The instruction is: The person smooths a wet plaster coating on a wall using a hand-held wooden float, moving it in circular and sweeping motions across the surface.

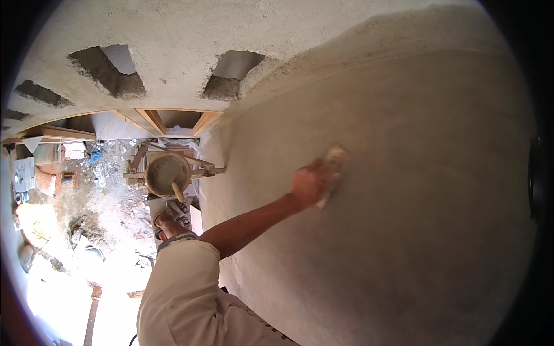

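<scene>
My left hand (309, 184) is closed on a pale, blurred hand float (337, 155), held against the broad grey plastered wall (427, 190) that fills the right of the view. The forearm crosses from a white sleeve at lower left. The wall's surface looks smoothed, with a rough band along its upper edge. Left of the hand, a round pan (164, 170) of grey mortar rests on a wooden stand, a light-handled tool (176, 189) in it. My right hand is out of view.
Below at left, a sandalled foot (164, 225) is on a narrow plank beside the stand. The bright floor farther down holds rubble, boards and a blue crumpled item (95, 155). Along the top, a plastered band (167, 69) has square openings, with wooden frames (150, 118) beneath.
</scene>
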`<move>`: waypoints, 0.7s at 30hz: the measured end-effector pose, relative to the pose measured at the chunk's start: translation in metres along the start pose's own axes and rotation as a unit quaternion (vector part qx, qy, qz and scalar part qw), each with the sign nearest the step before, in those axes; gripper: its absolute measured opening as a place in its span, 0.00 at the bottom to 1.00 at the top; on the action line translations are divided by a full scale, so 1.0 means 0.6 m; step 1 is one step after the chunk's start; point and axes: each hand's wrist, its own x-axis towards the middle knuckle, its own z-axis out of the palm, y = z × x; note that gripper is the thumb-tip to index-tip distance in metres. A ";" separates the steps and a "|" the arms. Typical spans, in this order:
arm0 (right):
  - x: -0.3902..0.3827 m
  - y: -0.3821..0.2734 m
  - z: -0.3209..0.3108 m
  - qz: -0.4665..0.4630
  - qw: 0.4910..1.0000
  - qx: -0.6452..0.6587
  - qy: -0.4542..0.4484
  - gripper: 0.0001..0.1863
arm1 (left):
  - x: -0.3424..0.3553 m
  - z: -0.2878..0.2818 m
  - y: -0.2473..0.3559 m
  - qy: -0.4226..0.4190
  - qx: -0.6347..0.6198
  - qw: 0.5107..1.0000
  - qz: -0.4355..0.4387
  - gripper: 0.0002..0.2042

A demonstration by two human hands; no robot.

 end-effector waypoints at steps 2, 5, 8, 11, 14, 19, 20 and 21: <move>0.004 0.006 -0.002 0.002 1.000 0.003 0.002 0.25 | 0.047 -0.016 0.060 0.025 0.050 0.995 0.088 0.22; 0.008 0.017 -0.012 0.006 1.000 0.014 0.005 0.25 | 0.193 -0.082 0.039 -0.070 0.027 0.989 -0.129 0.19; 0.009 0.018 -0.018 0.008 1.000 0.025 0.005 0.25 | 0.169 -0.071 -0.044 -0.026 0.038 0.984 -0.171 0.18; 0.012 0.022 -0.037 -0.037 0.999 -0.030 -0.017 0.26 | 0.059 -0.012 0.050 0.070 0.070 0.993 0.059 0.18; 0.019 0.036 -0.037 -0.057 0.998 -0.025 -0.004 0.28 | 0.124 -0.071 0.153 0.023 0.052 0.997 0.052 0.17; 0.013 0.022 -0.023 0.013 0.998 0.033 0.052 0.32 | 0.162 -0.070 0.052 -0.006 0.024 0.991 -0.130 0.17; 0.016 0.026 -0.025 0.008 0.998 0.030 0.059 0.32 | 0.143 -0.059 0.044 -0.003 0.018 0.990 -0.139 0.17; 0.020 0.026 -0.030 0.006 0.999 0.024 0.047 0.31 | 0.095 -0.040 0.077 -0.029 0.043 0.994 -0.092 0.17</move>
